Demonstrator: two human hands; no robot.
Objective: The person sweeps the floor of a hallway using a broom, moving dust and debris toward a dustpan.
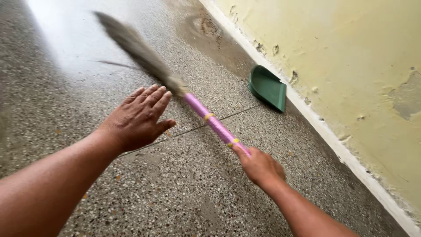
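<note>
Nearest, our right hand [260, 167] gripped the near end of the broom [193, 103] by its pink handle; the shaft ran far-left to grey bristles over the speckled floor [184, 188]. Our left hand [138, 118] hovered flat, fingers spread, holding nothing. Farther right, a green dustpan [267, 87] leaned by the yellow wall [351, 66].

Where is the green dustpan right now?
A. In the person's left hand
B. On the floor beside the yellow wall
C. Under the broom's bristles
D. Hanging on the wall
B: the green dustpan lies on the speckled floor at the foot of the yellow wall, apart from the broom, which the right hand grips while the left hand hovers open.
</note>
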